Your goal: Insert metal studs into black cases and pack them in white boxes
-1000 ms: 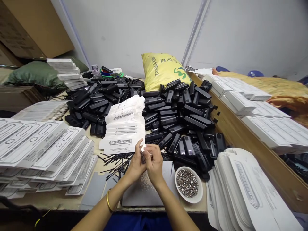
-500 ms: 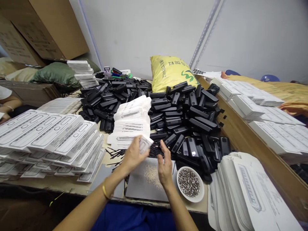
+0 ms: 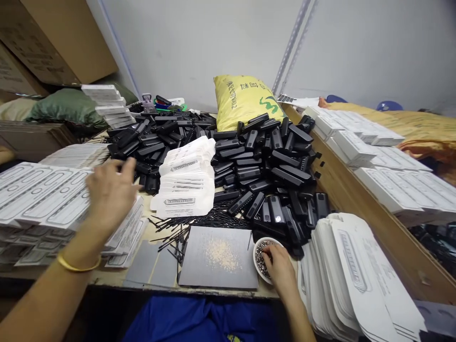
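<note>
My left hand (image 3: 112, 192), blurred by motion, hovers over the stacked white printed boxes (image 3: 69, 197) on the left. Its fingers look spread and I see nothing held in them. On the other side, my right hand (image 3: 280, 266) reaches into a white bowl (image 3: 255, 259) of small shiny metal pieces (image 3: 261, 261). The fingertips are bent down among the pieces and partly hidden, so what they pinch cannot be made out. Between the hands lies a grey board (image 3: 192, 266) bearing a patch of pale beige bits (image 3: 223, 254).
Black comb-like devices (image 3: 249, 166) lie heaped behind the board, with flat printed cartons (image 3: 183, 185) and thin black sticks (image 3: 174, 237) in front. A carton stack (image 3: 331, 285) stands right. A yellow sack (image 3: 242, 102) sits behind; white boxes (image 3: 395, 190) lie beyond a wooden ledge (image 3: 342, 194).
My left hand has swung left from the middle to the box stack; the small white box it held is no longer seen in it. My right hand has moved right into the bowl.
</note>
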A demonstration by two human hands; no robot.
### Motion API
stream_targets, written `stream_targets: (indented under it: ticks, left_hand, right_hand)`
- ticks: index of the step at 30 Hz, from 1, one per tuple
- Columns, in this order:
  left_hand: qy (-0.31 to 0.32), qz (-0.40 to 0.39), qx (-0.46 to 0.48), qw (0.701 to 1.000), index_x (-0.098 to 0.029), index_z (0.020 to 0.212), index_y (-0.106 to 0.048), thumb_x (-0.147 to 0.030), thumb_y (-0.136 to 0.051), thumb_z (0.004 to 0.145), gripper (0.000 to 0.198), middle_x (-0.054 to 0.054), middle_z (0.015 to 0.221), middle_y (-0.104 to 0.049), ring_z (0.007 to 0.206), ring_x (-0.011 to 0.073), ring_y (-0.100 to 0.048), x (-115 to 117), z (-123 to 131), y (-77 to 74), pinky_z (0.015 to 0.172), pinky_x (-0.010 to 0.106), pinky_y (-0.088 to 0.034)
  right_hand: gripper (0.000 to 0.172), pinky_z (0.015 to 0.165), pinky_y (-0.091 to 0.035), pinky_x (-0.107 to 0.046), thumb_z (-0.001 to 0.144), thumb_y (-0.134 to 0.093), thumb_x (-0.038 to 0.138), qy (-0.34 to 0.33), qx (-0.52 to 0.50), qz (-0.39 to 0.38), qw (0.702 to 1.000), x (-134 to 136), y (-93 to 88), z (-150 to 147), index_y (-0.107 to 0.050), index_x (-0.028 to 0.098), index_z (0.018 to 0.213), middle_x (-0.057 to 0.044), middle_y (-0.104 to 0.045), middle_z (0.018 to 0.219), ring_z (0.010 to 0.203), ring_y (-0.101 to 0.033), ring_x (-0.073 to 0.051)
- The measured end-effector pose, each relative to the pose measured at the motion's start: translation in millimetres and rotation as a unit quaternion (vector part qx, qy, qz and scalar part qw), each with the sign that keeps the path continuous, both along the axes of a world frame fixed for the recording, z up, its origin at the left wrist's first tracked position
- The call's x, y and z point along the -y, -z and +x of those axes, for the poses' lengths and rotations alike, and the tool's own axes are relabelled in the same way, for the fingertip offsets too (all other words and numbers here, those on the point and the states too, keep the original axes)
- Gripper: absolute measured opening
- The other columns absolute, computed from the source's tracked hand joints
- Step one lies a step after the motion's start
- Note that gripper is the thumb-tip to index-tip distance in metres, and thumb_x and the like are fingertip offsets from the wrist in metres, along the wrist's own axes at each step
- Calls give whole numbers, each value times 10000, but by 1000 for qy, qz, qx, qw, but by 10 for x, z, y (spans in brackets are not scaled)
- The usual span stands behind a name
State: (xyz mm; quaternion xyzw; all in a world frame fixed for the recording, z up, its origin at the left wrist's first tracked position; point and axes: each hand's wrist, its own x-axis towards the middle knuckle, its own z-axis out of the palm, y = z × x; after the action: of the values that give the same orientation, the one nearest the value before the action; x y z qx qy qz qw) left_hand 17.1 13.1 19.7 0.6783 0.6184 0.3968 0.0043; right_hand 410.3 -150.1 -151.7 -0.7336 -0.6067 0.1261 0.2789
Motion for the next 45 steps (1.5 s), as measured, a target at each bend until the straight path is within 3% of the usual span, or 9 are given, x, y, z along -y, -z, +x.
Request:
stream_targets:
  ticks: [5,8,11,20,26,30,32,38,45]
  left_hand:
    - [238,-247,-7,939,-207,980,-647,-243,-669,748,235,83,1035,-641,1018,263,-596,-96,1478,708,945,389,-447]
    - [245,-296,-8,923,-139,988,-625,-209,-708,694,314,152,1043,-634,1045,320,-579,-143,2147,1146,916,422,-438]
    - [217,-327,12,920,-106,909,-603,-178,-718,660,283,206,1056,-609,1107,376,-530,-233,2412,1398,940,474,-393]
    - [253,-351,212,876,-194,971,-510,-187,-724,638,396,58,980,-639,985,264,-592,-277,1957,1461,930,427,-410]
    - [311,-374,419,767,-200,1224,-453,-276,-705,722,567,65,1023,-680,974,199,-630,93,1688,1193,889,333,-468]
    - [272,-409,609,623,-183,1120,-594,-213,-748,716,433,84,1009,-697,963,183,-639,345,1581,1014,868,261,-478]
    - [229,-419,658,582,-152,1036,-632,-209,-702,769,282,103,1012,-699,928,190,-656,424,1570,971,827,268,-507]
    - [107,-341,774,523,-132,974,-619,-99,-557,857,137,100,960,-706,871,197,-685,447,1578,952,788,318,-563]
    - [67,-344,803,482,-96,927,-626,-105,-508,894,123,119,930,-700,847,193,-688,452,1550,931,811,338,-579]
  right_hand:
    - [138,765,-429,-354,822,-469,183,-10,17,6,1000,-34,112,-28,-549,215,715,-54,-606,764,784,-576,-231]
    - [112,749,-431,-345,830,-475,186,-9,12,2,1000,-44,78,-23,-549,212,750,-53,-605,789,787,-575,-227]
    - [118,734,-430,-334,833,-469,175,-11,11,3,1000,-46,57,-25,-537,211,744,-52,-600,791,781,-571,-221]
    - [116,739,-429,-333,821,-479,177,-8,12,24,1000,-75,79,-64,-562,211,747,-49,-604,793,784,-565,-217]
    - [147,666,-439,-307,823,-508,279,47,-135,42,989,-44,-28,-94,-584,204,721,-33,-620,725,672,-567,-189]
    - [183,696,-474,-296,819,-581,373,76,-367,78,924,-153,-205,-399,-601,193,794,-51,-671,814,744,-610,-182]
    - [191,679,-476,-281,795,-631,377,61,-466,87,878,-265,-301,-641,-601,188,797,-52,-678,829,727,-602,-164]
    - [216,609,-443,-243,748,-709,352,69,-614,83,782,-500,-409,-1158,-635,170,837,-21,-666,767,610,-530,-107]
    - [230,641,-464,-253,732,-725,335,78,-607,85,786,-508,-391,-1201,-667,173,885,-30,-687,829,684,-581,-124]
